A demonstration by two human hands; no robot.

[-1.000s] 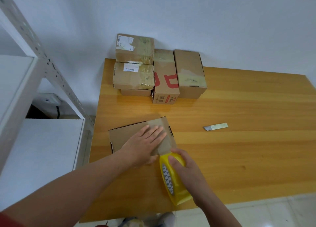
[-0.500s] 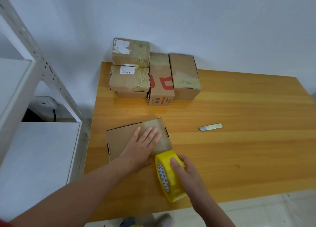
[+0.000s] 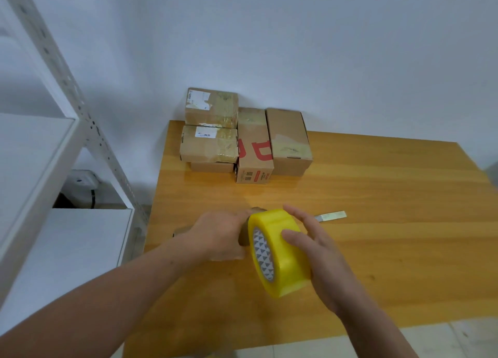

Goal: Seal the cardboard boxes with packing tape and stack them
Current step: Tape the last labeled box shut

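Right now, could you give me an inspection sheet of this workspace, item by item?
Surface: glossy wooden table.
Job's things: yellow tape roll; box mostly hidden under the left hand; taped boxes grouped at the far left corner, some stacked.
Clutter: small metal blade beyond the right hand.
Hands: left hand rests on the box, fingers hidden; right hand grips the tape roll.
Cables: dark cord on a white device behind the shelving.
Surroundings: white metal shelving at left; plain wall.

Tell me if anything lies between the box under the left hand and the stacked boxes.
Nothing visible does. Only bare table shows between the box and the stack. The blade lies off to the right; the right hand holds the tape beside the box.
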